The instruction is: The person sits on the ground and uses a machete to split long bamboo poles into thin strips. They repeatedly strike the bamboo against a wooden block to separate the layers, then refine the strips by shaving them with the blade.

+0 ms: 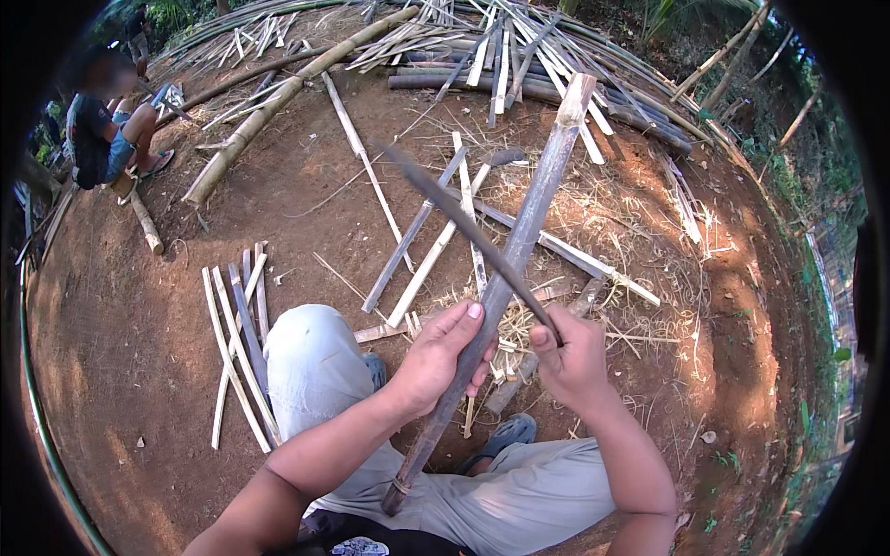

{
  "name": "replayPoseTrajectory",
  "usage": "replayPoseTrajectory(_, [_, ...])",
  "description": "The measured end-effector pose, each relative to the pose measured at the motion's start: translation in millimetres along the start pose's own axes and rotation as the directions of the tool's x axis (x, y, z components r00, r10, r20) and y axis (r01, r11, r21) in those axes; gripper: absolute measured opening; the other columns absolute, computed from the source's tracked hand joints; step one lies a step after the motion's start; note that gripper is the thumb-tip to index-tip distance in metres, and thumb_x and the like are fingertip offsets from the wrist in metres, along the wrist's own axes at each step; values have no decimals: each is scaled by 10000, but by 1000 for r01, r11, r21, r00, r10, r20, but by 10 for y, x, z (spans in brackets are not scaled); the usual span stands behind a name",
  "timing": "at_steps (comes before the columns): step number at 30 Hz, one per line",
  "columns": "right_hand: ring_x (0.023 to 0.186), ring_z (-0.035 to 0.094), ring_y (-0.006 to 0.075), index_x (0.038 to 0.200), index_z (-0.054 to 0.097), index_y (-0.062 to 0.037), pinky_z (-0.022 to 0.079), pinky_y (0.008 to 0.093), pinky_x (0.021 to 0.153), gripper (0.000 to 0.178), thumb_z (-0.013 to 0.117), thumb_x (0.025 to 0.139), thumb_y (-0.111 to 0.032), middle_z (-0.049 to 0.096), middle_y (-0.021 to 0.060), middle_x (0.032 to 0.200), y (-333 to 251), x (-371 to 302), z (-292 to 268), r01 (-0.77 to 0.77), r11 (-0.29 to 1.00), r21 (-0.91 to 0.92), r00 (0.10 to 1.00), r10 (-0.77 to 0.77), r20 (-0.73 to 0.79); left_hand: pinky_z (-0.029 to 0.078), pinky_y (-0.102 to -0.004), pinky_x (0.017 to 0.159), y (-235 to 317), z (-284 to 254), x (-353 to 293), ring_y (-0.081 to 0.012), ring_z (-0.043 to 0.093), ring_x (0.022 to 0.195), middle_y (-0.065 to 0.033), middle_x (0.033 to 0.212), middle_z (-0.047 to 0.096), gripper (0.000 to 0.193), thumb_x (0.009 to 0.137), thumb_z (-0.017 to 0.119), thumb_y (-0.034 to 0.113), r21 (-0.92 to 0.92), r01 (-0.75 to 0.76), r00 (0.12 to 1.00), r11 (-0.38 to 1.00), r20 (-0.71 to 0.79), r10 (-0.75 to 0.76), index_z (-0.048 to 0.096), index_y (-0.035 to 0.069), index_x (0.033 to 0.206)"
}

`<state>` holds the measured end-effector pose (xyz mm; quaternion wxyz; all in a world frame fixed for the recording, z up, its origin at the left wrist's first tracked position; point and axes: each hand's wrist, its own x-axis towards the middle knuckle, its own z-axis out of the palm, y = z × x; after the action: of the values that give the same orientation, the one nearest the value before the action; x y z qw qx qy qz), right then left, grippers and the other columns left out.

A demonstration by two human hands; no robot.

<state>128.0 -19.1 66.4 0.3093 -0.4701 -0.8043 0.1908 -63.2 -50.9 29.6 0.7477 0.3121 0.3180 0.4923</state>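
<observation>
My left hand [438,360] is closed round the lower half of a long, greyish split bamboo piece [540,195], thumb along its side. The bamboo slants from my lap up to the far right, with its lower end against my trousers and a pale, bare patch at its top end. A machete [457,220] with a long dark blade is gripped in my right hand [573,363]; its handle is mostly hidden by the fingers. The blade crosses over the bamboo just above my left hand, tip toward the far left. Whether the edge touches the bamboo I cannot tell.
Bamboo strips [243,343] lie left of my knee. More split pieces [436,255] and curled shavings [640,213] cover the ground ahead. Bamboo poles [445,82] are heaped at the back, one long pole [278,97] reaching leftward. Another person [102,139] sits far left.
</observation>
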Motion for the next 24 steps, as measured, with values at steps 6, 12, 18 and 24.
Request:
replayPoseTrajectory(6, [476,566,297,639,487,-61,442,386,460,688,588,814,-718,507,99,543,141,-114,326,251,940,-230,967,-256,7,371,-206,393,-46,-31,27,-62,461,434,-6,606,515,408,1062,369,427,184,-101,985,978,-123,125,492,88,872])
replayPoseTrajectory(12, [462,560,285,606,470,-61,456,379,456,717,606,776,-744,503,99,534,340,73,476,321,913,-253,943,-332,-4,346,-199,384,-131,-64,164,-46,444,434,2,597,502,401,1063,373,423,218,-99,976,971,-168,137,485,88,873])
replayPoseTrajectory(18, [450,556,280,602,469,-64,463,373,456,727,598,766,-761,500,95,519,448,184,520,360,890,-282,931,-362,45,334,-198,384,-159,-115,308,-46,438,437,5,602,495,383,1066,375,405,237,-91,974,967,-182,136,481,88,879])
replayPoseTrajectory(24, [451,561,275,596,464,-69,464,367,458,740,573,752,-784,502,93,516,505,268,576,386,865,-321,918,-394,44,333,-211,390,-193,-150,341,-54,432,438,4,601,486,389,1063,376,417,220,-74,974,973,-192,117,479,89,883])
